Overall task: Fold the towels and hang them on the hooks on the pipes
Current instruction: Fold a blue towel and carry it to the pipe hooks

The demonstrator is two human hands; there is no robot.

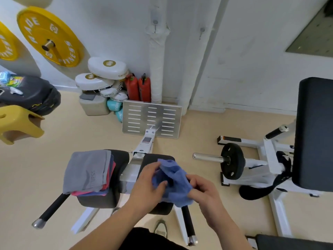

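I see one blue towel (pixel 173 175) in play, low in the centre of the frame, bunched and unfolded above the right pad (pixel 150 160). My left hand (pixel 146 186) grips it from the left with curled fingers. My right hand (pixel 203 191) pinches its lower right edge between thumb and fingers.

To the left of the hands, one stack (pixel 88 170) of folded towels lies on the left pad (pixel 119 159). A grey one is on top, with blue, red and pink layers under it; I cannot count these layers for sure.

That makes two black pads, joined by a white frame that runs up to one slotted footplate (pixel 151 119) at mid-frame.

In the upper centre I count two hooks, both bare. One hook (pixel 155 22) is on the wrapped pipe (pixel 156 60), and a second hook (pixel 202 30) is on the plain pipe (pixel 196 60) to its right. Both sit well apart from the towel.

Two red extinguishers (pixel 138 88) stand at the foot of the wrapped pipe, with a pile of white mitts (pixel 108 66) just left of them. Two yellow plates (pixel 48 36) hang on the wall (pixel 111 24) at upper left. One yellow stool (pixel 19 123) sits at the left edge, below a black bag (pixel 32 94).

At right, one black plate (pixel 232 164) sits on a bar beside a black bench (pixel 315 132). The floor (pixel 72 138) is pale beige.
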